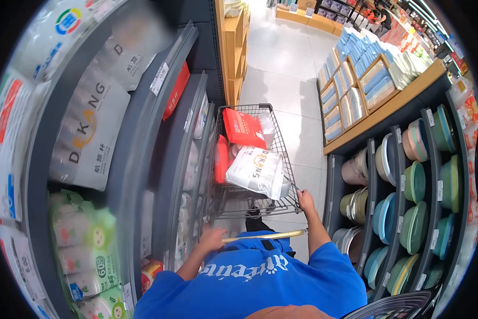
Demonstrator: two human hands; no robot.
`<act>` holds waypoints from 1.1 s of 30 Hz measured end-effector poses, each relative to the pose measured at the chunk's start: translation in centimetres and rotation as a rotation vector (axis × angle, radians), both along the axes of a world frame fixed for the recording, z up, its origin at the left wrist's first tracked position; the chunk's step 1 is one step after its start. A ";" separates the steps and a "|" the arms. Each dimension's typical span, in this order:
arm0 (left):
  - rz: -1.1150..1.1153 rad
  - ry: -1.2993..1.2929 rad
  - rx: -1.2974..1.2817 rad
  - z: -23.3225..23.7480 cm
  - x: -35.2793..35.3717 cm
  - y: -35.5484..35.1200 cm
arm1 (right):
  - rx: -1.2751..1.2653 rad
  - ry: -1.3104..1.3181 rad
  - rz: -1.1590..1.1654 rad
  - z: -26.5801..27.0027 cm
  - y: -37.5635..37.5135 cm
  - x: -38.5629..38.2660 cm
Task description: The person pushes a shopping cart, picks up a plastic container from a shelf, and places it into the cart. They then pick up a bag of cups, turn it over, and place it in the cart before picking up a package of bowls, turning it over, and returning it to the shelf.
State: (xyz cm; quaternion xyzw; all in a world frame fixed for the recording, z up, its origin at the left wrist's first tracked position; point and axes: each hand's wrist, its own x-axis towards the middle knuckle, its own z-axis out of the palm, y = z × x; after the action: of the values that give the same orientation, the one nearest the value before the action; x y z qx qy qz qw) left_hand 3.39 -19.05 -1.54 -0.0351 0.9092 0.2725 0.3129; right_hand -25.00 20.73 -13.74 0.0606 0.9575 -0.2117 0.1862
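Observation:
I stand in a shop aisle behind a wire shopping cart. My left hand is closed on the left end of the cart's yellow handle bar. My right hand grips the cart's rear right corner, above the handle's right end. Inside the cart lie a white DEKANG pack, a red pack and another red item at the left side. My blue shirt fills the bottom of the view.
Shelves on the left hold large white DEKANG packs and green-printed packs. On the right, shelves carry stacked bowls, with folded blue cloths above. A tiled aisle runs ahead past a wooden shelf unit.

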 end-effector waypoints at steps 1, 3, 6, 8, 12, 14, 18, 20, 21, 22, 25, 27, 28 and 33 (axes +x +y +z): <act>-0.004 -0.008 0.001 -0.2 0.0 0.0 | 0.020 0.107 0.022 0.2 -1.0 -0.3; -0.016 -0.019 0.001 -0.6 0.0 0.0 | 0.006 0.288 0.091 1.4 -3.2 -1.4; -0.006 -0.045 -0.010 -0.4 -0.5 0.3 | -0.135 0.419 0.107 2.4 -7.7 -3.5; -0.021 -0.074 -0.024 -0.2 -0.8 0.6 | -0.286 0.370 -0.060 0.3 -11.1 -3.5; -0.028 -0.079 -0.023 0.5 -1.6 1.3 | -0.285 -0.150 -0.318 -3.8 -14.1 -4.1; -0.001 -0.050 -0.009 0.8 -1.7 1.5 | -0.303 -0.072 -0.384 -4.4 -14.5 -3.5; -0.005 0.029 -0.017 0.6 -0.8 1.3 | -0.474 0.133 -0.304 -3.1 -15.5 -2.5; -0.040 0.040 -0.018 0.7 -0.8 1.0 | -0.556 0.315 -0.129 -3.4 -16.2 -2.7; -0.039 0.061 0.007 0.5 -0.5 0.8 | -0.574 0.422 -0.054 -0.6 -17.7 -2.4; -0.043 0.082 0.029 0.1 -0.3 0.5 | -0.716 0.367 -0.043 2.5 -19.3 -2.3; -0.001 0.043 0.258 -2.6 0.7 -1.6 | -1.047 0.194 0.027 12.3 -22.4 -0.3; 0.049 -0.100 0.402 -1.3 -0.8 -3.3 | -0.944 0.079 0.238 20.2 -23.2 1.7; 0.224 0.063 0.455 -0.1 -1.5 -3.8 | -0.886 0.024 0.337 23.8 -23.1 2.8; 0.604 0.645 0.606 9.7 -6.6 -7.0 | -1.248 -0.108 0.445 34.6 -18.3 7.2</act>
State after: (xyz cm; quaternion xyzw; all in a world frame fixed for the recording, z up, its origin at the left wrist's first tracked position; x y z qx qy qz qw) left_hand -3.19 -26.02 8.18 -0.1178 0.7890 0.5979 -0.0785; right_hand -17.79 2.45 20.91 -0.2474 0.6341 -0.6796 0.2734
